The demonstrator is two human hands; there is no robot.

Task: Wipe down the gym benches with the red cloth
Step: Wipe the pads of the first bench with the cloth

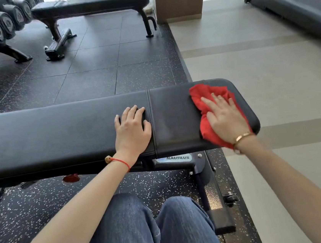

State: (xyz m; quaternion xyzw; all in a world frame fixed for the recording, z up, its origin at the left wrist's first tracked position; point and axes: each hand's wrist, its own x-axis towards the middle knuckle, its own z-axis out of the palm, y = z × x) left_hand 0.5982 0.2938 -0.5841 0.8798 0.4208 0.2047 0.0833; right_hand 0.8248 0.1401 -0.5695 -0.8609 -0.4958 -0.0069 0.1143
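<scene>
1. Frame plate (177, 158), lower centre, below the pad: reads "NAUTILUS".
2. Left hand (131, 131), centre frame: fingers spread flat on the near bench (57, 137), gripping nothing. It is probably bracing the body.
3. Right hand (226, 120), centre right: straight fingers press the red cloth (203, 100) onto the pad's end, which spreads wiping pressure.
4. Far bench (90, 1), top of frame: no cloth on it.

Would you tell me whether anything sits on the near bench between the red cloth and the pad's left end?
Yes: the left hand rests flat on the near bench just left of its seam, directly in the leftward path of the red cloth, which the right hand presses at the right end.
</scene>
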